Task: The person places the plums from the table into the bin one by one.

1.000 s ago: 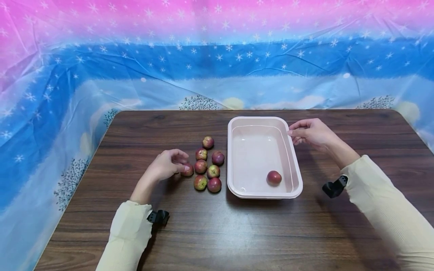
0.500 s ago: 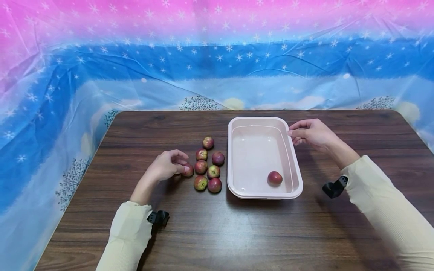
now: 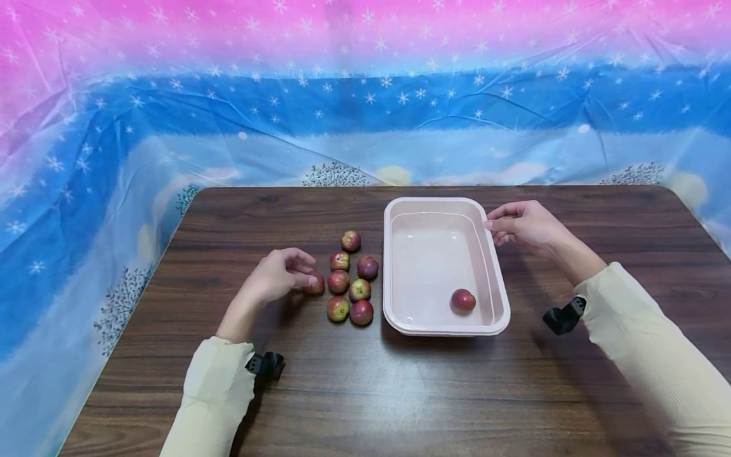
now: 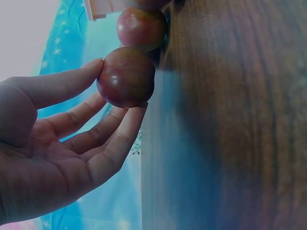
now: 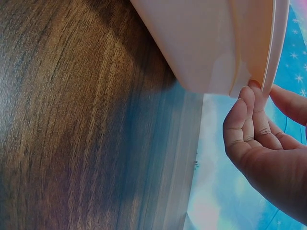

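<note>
In the head view my left hand (image 3: 280, 276) is at the left side of a group of several red-and-yellow plums. Its thumb and fingertips pinch one reddish plum (image 4: 126, 77), seen close up in the left wrist view. My right hand (image 3: 528, 225) holds the right rim of a pale pink plastic basin (image 3: 390, 266), thumb over the edge and fingers beneath, as the right wrist view shows. A single red plum (image 3: 463, 301) lies inside the basin, towards its near right corner.
Between my left hand and the basin, loose plums (image 3: 360, 290) sit close together on the dark wooden table (image 3: 365, 393). A snowflake-patterned blue and pink cloth (image 3: 365, 95) hangs behind the table and along its left.
My left hand has shifted slightly up and left, and the pinched plum has moved a little with it. The right hand and basin stay where they were.
</note>
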The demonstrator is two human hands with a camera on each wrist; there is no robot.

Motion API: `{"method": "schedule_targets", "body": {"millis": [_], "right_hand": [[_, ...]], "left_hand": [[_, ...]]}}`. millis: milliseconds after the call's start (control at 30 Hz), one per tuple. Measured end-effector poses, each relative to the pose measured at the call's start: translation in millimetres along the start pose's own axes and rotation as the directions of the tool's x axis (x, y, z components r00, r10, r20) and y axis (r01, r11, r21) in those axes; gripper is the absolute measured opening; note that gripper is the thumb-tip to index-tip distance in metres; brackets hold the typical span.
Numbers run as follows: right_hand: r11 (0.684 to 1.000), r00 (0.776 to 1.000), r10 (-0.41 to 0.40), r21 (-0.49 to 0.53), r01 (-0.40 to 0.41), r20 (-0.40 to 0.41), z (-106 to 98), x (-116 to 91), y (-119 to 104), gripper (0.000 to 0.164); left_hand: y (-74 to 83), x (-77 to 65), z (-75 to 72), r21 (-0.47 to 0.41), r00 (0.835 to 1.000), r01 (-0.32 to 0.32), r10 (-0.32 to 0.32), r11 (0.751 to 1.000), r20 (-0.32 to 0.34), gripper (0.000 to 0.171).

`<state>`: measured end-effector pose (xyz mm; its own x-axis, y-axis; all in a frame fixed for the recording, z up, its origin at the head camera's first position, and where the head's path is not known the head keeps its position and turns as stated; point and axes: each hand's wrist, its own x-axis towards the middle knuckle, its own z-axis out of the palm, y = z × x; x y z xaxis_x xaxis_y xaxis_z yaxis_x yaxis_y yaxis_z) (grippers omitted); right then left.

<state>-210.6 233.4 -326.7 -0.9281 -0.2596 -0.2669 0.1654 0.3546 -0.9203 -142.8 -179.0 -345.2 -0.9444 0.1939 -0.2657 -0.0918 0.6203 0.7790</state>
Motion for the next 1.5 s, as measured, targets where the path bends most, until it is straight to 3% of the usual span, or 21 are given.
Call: {"method": "schedule_targets", "body": {"millis": [367,700,1500], "right_hand": [[0.999,1.000,0.000,-0.033,-0.001,-0.014,-0.4,-1.6,-1.7,0.038],[1.000,1.000,-0.004,-0.004,0.004,-0.014,-0.2,-0.5,-2.8,0.038],[1.000,1.000,-0.003,-0.010,0.003,0.005,0.4,-0.6,-1.5,0.040]], "left_hand": [[10.9,0.0,-11.0,0.023,1.000,-0.021,0.021,1.000,0.003,0.033],[25.7,2.7,-20.5,0.060,0.997,-0.065,0.067,0.996,-0.026,0.033],[78.8,12.1,-26.4,0.063,0.987,-0.129,0.134,0.990,-0.086,0.031]]}}
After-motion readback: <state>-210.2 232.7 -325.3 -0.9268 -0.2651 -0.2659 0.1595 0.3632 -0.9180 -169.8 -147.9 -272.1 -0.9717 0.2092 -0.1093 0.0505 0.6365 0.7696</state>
